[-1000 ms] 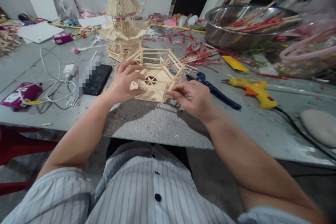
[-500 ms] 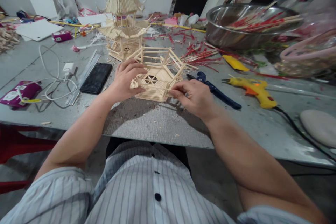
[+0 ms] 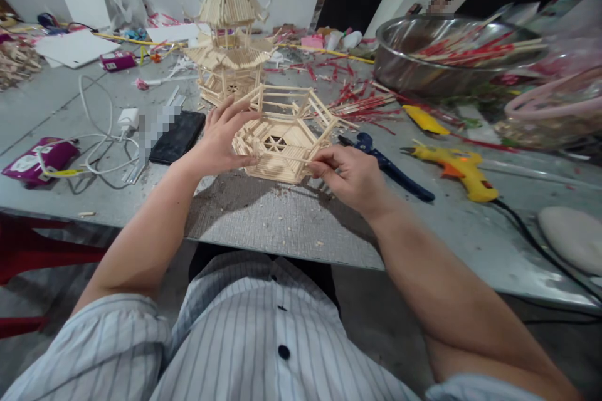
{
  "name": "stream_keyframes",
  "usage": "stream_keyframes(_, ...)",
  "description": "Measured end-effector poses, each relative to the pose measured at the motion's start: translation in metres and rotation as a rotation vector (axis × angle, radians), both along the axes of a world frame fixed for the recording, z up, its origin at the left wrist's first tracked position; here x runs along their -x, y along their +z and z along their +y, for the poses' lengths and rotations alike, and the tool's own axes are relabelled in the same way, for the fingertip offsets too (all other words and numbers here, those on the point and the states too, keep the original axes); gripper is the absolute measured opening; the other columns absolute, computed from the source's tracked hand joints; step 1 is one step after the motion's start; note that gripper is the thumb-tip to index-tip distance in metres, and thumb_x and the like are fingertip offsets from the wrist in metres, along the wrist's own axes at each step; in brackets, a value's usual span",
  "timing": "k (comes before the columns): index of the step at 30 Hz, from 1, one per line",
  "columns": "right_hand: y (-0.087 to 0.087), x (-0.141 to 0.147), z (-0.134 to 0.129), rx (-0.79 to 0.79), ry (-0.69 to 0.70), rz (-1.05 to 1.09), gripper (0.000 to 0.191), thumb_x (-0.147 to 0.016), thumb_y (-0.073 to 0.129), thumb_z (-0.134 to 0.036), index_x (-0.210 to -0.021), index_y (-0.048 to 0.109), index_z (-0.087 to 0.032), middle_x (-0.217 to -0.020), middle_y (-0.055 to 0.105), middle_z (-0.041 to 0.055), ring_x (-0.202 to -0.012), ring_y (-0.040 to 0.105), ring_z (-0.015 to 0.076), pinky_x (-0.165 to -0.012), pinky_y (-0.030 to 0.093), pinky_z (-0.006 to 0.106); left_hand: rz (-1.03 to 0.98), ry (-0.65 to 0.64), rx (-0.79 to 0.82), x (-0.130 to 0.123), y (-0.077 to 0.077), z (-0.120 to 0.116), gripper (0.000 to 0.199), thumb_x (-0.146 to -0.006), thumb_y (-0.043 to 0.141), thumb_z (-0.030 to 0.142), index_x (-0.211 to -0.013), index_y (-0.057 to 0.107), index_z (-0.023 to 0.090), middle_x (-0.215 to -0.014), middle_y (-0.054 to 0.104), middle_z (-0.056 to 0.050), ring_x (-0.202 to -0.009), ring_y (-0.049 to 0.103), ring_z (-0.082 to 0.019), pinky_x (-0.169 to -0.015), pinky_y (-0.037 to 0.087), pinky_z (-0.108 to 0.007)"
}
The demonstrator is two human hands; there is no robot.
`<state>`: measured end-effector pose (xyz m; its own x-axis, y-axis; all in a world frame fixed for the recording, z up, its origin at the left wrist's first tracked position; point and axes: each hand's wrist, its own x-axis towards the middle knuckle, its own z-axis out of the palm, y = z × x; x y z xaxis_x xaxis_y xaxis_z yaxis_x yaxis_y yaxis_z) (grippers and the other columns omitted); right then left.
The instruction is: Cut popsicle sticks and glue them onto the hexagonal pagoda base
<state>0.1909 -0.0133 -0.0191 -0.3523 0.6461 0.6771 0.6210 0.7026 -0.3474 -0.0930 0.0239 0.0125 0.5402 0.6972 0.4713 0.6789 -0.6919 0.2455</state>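
A low hexagonal model (image 3: 298,128) made of thin wooden sticks, with open railings around its floor, sits near the table's front edge. My left hand (image 3: 221,138) grips its left side, thumb at the front and fingers spread over the railing. Between the thumb and fingertips of my right hand (image 3: 350,175) is the end of a thin wooden stick (image 3: 297,162), which lies along the model's front right railing. Just behind stands a taller stick pagoda (image 3: 230,56) with a pointed roof.
To the right lie blue-handled pliers (image 3: 395,169), a yellow glue gun (image 3: 456,166) and a steel basin (image 3: 390,66) of sticks. A black phone (image 3: 179,138), white cable (image 3: 101,169) and purple box (image 3: 40,161) are on the left. Red-tipped sticks (image 3: 362,106) lie behind.
The view has shifted slightly, so the table things appear a little further right. My left fingers have lifted and spread a bit from the railing. My right hand keeps its pinch on the stick.
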Motion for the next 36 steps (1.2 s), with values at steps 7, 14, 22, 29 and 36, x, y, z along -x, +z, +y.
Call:
stream_keyframes(7, 0.000, 0.000, 0.000, 0.043, 0.000, 0.004, 0.028, -0.091, 0.054, -0.045, -0.081, 0.066, -0.022, -0.063, 0.066, 0.0018, -0.058, 0.058, 0.0160, -0.061, 0.043, 0.030, -0.012, 0.029, 0.035, 0.008, 0.004, 0.000, 0.088, -0.068, 0.073, 0.069, -0.140, 0.045, 0.027, -0.154, 0.033, -0.014, -0.145, 0.016, -0.041, -0.115, 0.015, -0.058)
stream_keyframes(14, 0.001, -0.001, -0.003, 0.074, -0.016, -0.015, 0.027, -0.089, 0.056, -0.046, -0.078, 0.065, -0.022, -0.065, 0.066, 0.0023, -0.058, 0.058, 0.0160, -0.060, 0.044, 0.030, -0.047, 0.156, 0.090, 0.033, 0.023, -0.003, 0.032, -0.074, 0.072, 0.031, -0.103, 0.068, 0.020, -0.118, 0.063, -0.009, -0.117, 0.053, -0.029, -0.105, 0.038, -0.044)
stream_keyframes(22, -0.003, -0.001, -0.004, -0.048, -0.024, -0.061, 0.021, -0.087, 0.061, -0.041, -0.079, 0.065, -0.022, -0.062, 0.066, 0.0021, -0.059, 0.059, 0.0171, -0.058, 0.043, 0.030, -0.003, 0.073, 0.471, 0.010, 0.022, -0.013, 0.014, -0.077, 0.066, 0.019, -0.086, 0.077, 0.016, -0.075, 0.072, 0.000, -0.068, 0.063, -0.012, -0.065, 0.042, -0.022)
stream_keyframes(29, -0.005, 0.000, -0.005, -0.097, -0.035, -0.107, 0.022, -0.088, 0.059, -0.041, -0.078, 0.064, -0.022, -0.062, 0.066, 0.0020, -0.055, 0.056, 0.0151, -0.056, 0.043, 0.029, -0.004, -0.013, 0.470, -0.004, 0.013, -0.013, 0.016, -0.081, 0.067, 0.019, -0.092, 0.079, 0.016, -0.089, 0.076, -0.004, -0.080, 0.067, -0.015, -0.066, 0.042, -0.021)
stream_keyframes(36, -0.005, 0.001, -0.004, -0.080, -0.074, -0.108, 0.028, -0.089, 0.055, -0.046, -0.078, 0.064, -0.022, -0.064, 0.066, 0.0029, -0.057, 0.058, 0.0156, -0.057, 0.043, 0.029, -0.009, 0.010, 0.420, -0.008, 0.009, -0.011, 0.016, -0.081, 0.067, 0.022, -0.088, 0.079, 0.016, -0.081, 0.076, -0.004, -0.074, 0.064, -0.015, -0.061, 0.038, -0.021)
